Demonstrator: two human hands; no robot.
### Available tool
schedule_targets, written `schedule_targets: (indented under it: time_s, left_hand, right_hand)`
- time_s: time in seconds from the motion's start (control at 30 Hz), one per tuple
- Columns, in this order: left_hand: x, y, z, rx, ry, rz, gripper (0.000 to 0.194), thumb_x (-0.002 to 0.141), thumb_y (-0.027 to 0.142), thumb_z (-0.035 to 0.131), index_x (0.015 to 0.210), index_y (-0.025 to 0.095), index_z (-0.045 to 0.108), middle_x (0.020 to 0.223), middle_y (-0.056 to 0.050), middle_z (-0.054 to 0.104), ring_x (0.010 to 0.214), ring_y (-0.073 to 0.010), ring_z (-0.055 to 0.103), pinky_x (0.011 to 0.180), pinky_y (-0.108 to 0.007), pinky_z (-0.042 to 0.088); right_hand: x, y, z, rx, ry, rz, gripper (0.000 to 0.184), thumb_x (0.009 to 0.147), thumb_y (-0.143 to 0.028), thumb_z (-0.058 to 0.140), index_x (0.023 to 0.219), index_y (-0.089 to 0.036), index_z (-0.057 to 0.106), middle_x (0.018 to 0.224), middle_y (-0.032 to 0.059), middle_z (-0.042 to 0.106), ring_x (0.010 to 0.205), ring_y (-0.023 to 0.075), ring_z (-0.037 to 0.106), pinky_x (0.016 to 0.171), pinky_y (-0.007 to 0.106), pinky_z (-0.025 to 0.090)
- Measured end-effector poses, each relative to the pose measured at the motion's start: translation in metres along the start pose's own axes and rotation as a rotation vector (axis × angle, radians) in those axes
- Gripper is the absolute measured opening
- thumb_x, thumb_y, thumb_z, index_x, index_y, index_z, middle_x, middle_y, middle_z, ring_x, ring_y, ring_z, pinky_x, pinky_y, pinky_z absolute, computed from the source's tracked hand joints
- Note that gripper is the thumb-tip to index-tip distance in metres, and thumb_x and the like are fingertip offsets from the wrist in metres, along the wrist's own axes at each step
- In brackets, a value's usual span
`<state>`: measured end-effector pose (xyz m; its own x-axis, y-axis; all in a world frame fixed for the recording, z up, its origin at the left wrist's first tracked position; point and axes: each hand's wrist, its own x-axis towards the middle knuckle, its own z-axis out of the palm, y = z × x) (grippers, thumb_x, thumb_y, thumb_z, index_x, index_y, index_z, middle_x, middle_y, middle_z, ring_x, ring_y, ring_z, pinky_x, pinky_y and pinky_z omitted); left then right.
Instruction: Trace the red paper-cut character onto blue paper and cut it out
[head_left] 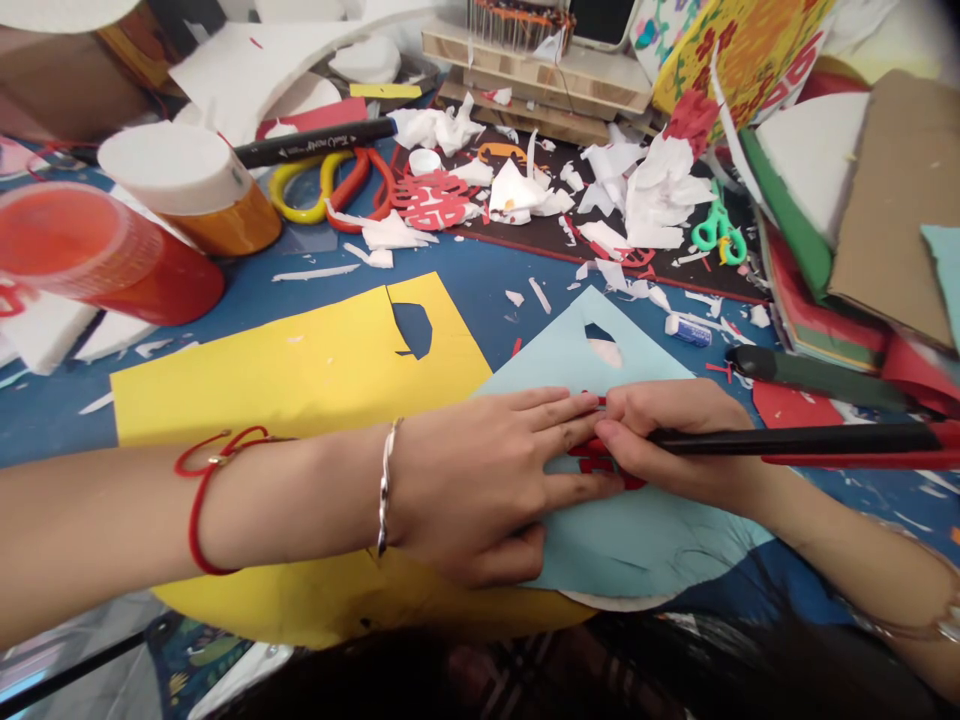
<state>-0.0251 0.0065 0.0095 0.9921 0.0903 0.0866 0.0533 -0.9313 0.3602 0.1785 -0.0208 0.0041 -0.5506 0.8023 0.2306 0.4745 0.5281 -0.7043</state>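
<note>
One red paper cut-out [595, 465] lies on the light blue sheet [600, 545], largely covered by the left hand [487, 480], which rests palm down, fingers a little apart, gripping nothing. It looks thin and light, likely to bend or tear at narrow strips, so flat pressure on its broader parts should suit it better than a pinch. Touching its edge, the right hand [679, 430] has its fingers clamped around a black-and-red pen [795, 440], stiff and probably light, best held near the tip. Beyond, a yellow sheet [322, 350], green-handled scissors [720, 218] and paper scraps cover the blue bench [495, 310].
</note>
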Motion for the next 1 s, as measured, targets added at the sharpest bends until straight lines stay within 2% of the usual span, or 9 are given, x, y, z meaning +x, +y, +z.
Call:
schedule_targets:
  time_s: [0.17, 0.73, 1.0]
  left_hand:
    - [-0.0008, 0.0006, 0.0009, 0.032, 0.005, 0.001, 0.060, 0.076, 0.028, 0.050, 0.133, 0.008, 0.044, 0.130, -0.021, 0.048, 0.130, -0.0359, 0.032, 0.112, -0.043, 0.022]
    - [-0.0005, 0.0004, 0.0002, 0.045, -0.008, 0.004, 0.059, 0.078, 0.029, 0.049, 0.132, 0.005, 0.045, 0.134, -0.022, 0.044, 0.129, -0.0345, 0.035, 0.112, -0.043, 0.021]
    - [0.0009, 0.0009, -0.0004, 0.049, -0.014, 0.001, 0.059, 0.077, 0.029, 0.049, 0.131, 0.005, 0.045, 0.134, -0.022, 0.043, 0.128, -0.0343, 0.036, 0.112, -0.043, 0.020]
  right_hand:
    - [-0.0003, -0.0011, 0.0010, -0.041, -0.017, -0.002, 0.033, 0.082, -0.013, 0.048, 0.051, -0.017, 0.040, 0.049, -0.0024, 0.052, 0.045, 0.0063, 0.046, 0.043, 0.020, 0.033]
    - [0.0006, -0.0019, 0.0023, -0.073, -0.059, -0.056, 0.032, 0.085, -0.016, 0.048, 0.053, -0.017, 0.047, 0.053, 0.0017, 0.059, 0.049, 0.0102, 0.053, 0.045, 0.023, 0.035]
    - [0.0012, -0.0011, 0.0015, -0.120, -0.041, -0.089, 0.031, 0.084, -0.016, 0.049, 0.053, -0.018, 0.046, 0.053, -0.0001, 0.058, 0.048, 0.0097, 0.053, 0.045, 0.023, 0.035]
